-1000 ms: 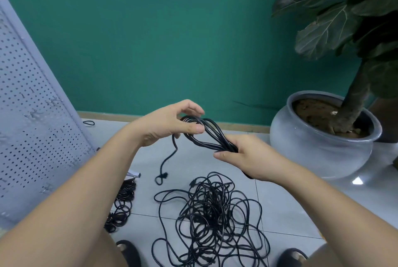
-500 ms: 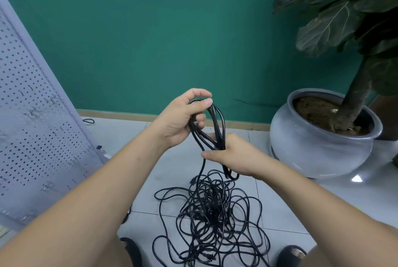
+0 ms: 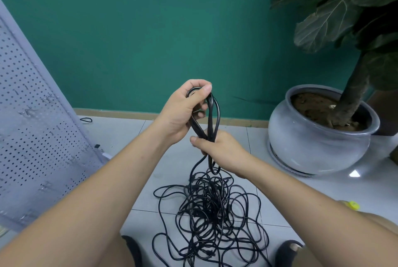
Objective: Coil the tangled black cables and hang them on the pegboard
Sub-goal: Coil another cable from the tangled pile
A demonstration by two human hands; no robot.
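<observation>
A coil of black cable stands upright between my hands. My left hand grips the top of its loops, thumb and fingers curled round them. My right hand clasps the lower part of the same bundle, and a short loop hangs out below it. Beneath lies a tangled heap of black cables on the tiled floor. The grey pegboard leans at the left, with several small hooks on it.
A grey ceramic pot with a large-leaved plant stands at the right, against the green wall. A small black cable loop lies by the skirting at the left. My two black shoes flank the heap. A yellow item shows past my right forearm.
The coil has turned from lying sideways to standing upright. My left hand has risen with the loop tops and my right hand has come under it. The view shifted, hiding the small coil by the pegboard.
</observation>
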